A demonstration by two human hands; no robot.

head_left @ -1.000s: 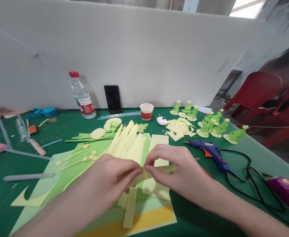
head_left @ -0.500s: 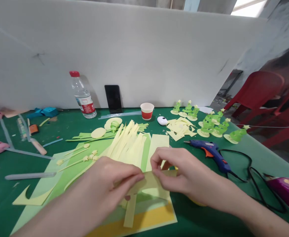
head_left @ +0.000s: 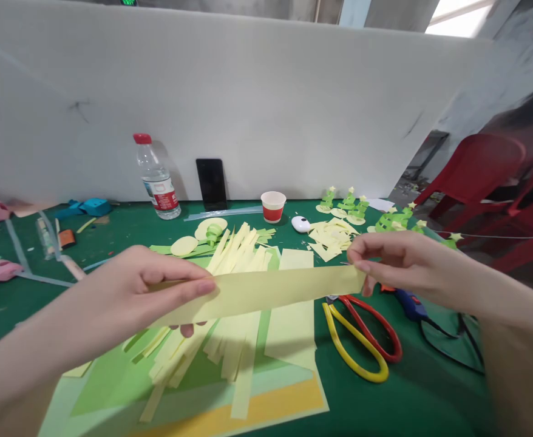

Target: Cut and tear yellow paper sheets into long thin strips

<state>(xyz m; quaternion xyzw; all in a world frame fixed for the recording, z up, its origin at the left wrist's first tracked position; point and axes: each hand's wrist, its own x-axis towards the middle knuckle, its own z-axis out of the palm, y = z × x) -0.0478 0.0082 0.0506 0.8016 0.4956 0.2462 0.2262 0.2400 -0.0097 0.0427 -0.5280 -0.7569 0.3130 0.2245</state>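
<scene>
A pale yellow paper strip (head_left: 275, 291) is stretched between my two hands above the work area. My left hand (head_left: 157, 291) pinches its left part between thumb and fingers. At the strip's right end, my right hand (head_left: 385, 261) grips with thumb and fingertips. Under the strip lies a pile of narrow pale yellow paper strips (head_left: 237, 352) on stacked green and yellow sheets (head_left: 271, 400). A wider pale yellow paper piece (head_left: 294, 334) rests beside the pile. Scissors (head_left: 362, 340) with red and yellow handles lie below my right hand, their blades mostly hidden.
Small green paper trees (head_left: 355, 209) stand at the back right near paper scraps (head_left: 332, 237). A glue gun (head_left: 410, 303) lies partly behind my right hand. A bottle (head_left: 157, 182), phone (head_left: 212, 185) and paper cup (head_left: 273, 206) stand along the white board (head_left: 248, 109).
My hands have moved apart and up, drawing the paper strip out to its length. The scissors, hidden before by my right hand, now show.
</scene>
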